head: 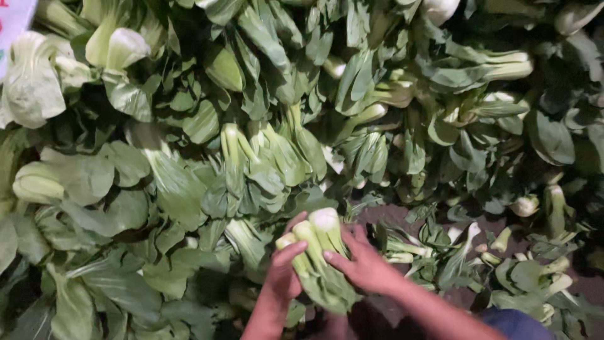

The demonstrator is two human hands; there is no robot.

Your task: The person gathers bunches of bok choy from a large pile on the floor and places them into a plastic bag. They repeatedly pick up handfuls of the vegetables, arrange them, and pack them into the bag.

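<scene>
A head of bok choy [319,255], pale green stalks with a white cut base pointing up, is held between both hands near the bottom middle. My left hand [284,272] wraps its left side, fingers curled over the stalks. My right hand [362,263] presses on its right side, fingers spread across the stems. Its dark leaves hang down toward me between my wrists.
A big heap of bok choy [251,126] fills the top and left of the view. Smaller trimmed pieces and loose leaves [465,252] lie on a dark surface at the right. A white sheet corner [14,22] shows at the top left.
</scene>
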